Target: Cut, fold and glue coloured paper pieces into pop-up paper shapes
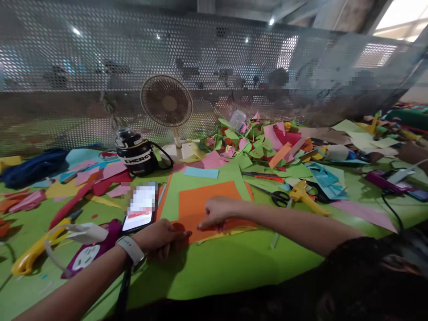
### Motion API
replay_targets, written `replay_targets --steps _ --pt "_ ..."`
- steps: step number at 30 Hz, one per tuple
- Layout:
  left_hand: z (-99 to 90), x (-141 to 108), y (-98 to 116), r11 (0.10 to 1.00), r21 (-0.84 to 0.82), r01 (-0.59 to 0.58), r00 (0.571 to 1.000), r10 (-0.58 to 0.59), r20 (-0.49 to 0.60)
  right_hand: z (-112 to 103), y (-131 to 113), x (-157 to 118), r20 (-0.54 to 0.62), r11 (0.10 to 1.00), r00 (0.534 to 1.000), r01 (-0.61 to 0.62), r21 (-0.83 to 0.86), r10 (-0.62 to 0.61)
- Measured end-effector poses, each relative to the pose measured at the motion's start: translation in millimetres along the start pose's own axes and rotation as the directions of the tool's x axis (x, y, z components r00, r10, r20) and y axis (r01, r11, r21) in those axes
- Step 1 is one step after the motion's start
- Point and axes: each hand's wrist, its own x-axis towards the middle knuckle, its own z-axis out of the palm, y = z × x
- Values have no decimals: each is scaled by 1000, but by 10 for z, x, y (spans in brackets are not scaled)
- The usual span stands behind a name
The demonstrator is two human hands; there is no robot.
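Head view: at the centre of the frame, an orange sheet (pixel 194 203) is found laid flat over a green sheet (pixel 171 189) on the worktop (pixel 207 274). Its lower left corner is met by the left hand (pixel 159 236); whether the edge is pinched cannot be told. The right hand (pixel 219 211) is curled over the sheet, index finger extended near the lower edge; any grip is undetermined. Layering is judged done; no fastening can be confirmed, and the remaining work cannot be established. At centre right, scissors (pixel 280 199) and a yellow glue gun (pixel 307 198) are left unheld.
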Motion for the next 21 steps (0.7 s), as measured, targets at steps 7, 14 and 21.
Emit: replay_targets --steps 7,14,21 --pt "16 7 -2 999 -39 21 999 -20 26 24 255 110 105 988 992 -84 130 70" --pt "-36 -92 -6 999 -41 27 998 -25 59 -144 715 -334 70 963 979 -201 177 192" --pt "-80 -166 -139 999 -23 42 999 -41 32 -217 1085 -588 48 947 969 -248 204 243"
